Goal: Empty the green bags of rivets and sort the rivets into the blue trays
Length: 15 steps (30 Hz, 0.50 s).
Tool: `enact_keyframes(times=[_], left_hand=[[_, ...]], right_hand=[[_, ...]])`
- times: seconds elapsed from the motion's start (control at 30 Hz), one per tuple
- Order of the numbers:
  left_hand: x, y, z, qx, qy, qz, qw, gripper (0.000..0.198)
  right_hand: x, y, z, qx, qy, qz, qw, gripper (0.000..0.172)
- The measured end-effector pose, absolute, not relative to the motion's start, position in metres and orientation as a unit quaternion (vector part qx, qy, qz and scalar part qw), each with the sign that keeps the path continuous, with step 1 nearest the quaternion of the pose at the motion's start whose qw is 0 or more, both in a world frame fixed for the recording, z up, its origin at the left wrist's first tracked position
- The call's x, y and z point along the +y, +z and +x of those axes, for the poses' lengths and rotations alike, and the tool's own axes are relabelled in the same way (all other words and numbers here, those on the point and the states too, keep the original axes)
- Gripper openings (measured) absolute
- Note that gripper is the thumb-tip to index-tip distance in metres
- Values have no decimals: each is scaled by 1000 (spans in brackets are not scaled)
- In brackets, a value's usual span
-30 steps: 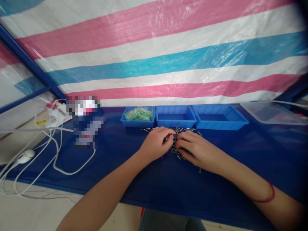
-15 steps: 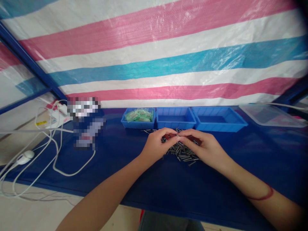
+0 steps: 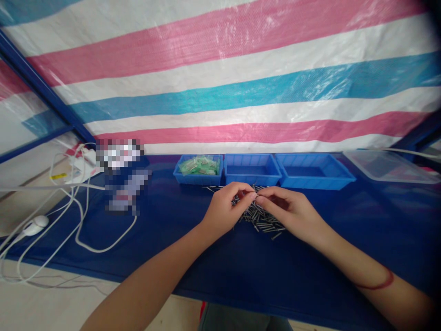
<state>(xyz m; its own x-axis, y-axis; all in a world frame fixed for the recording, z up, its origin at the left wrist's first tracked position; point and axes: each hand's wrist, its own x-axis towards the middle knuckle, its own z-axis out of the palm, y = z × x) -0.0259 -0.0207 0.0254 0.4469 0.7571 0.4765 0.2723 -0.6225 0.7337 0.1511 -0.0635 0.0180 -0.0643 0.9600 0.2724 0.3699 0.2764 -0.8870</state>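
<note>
Green packets (image 3: pixel 199 165) in the left bin (image 3: pixel 195 179), screws (image 3: pixel 264 221) heaped on the table (image 3: pixel 220 266) before the middle bin (image 3: pixel 253 179), axes crossing every way, the nearest slanting away rightward, and I've got left hand (image 3: pixel 227 204) and right hand (image 3: pixel 295 209) pinched narrow over them, holding what I can't tell.

Blue bench (image 3: pixel 258 276) carries a pile of metal fasteners (image 3: pixel 265 226) mid-span, three blue bins (image 3: pixel 252 179) in a row just behind, clear plastic tray (image 3: pixel 382 166) far right, pixelated items (image 3: pixel 129 191) and white cable (image 3: pixel 99 249) left.
</note>
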Motion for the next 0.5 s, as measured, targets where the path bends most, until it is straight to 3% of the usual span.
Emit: enact_keyframes(times=[0.23, 0.5], left_hand=[[-17, 22, -29, 293, 383, 847, 223, 15], [-17, 20, -29, 274, 326, 887, 180, 22]], right_hand=[[-62, 12, 154, -611, 290, -510, 532, 22], [-67, 26, 154, -698, 141, -517, 476, 17]])
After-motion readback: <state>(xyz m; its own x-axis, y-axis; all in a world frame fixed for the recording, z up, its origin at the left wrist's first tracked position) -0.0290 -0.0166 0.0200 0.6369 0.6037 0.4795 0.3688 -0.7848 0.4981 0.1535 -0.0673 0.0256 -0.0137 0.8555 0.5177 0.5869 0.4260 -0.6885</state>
